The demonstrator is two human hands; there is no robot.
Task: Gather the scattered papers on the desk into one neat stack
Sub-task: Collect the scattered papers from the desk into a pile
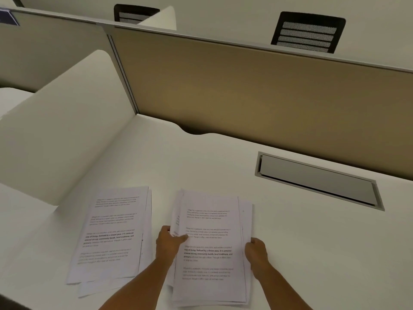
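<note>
- White printed paper sheets (210,247) — a loose, uneven pile near the white tabletop's (312,242) front edge.
- Left hand (168,242) pinches the pile's left edge, thumb on top.
- Right hand (256,250) grips its right edge.
- Second white printed pile (111,238) lies just left — apart, untouched.

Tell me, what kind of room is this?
Probably an office with cubicle desks. A tan divider panel walls off the white desk, black mesh office chairs stand behind it, and both hands hold printed papers.
</note>
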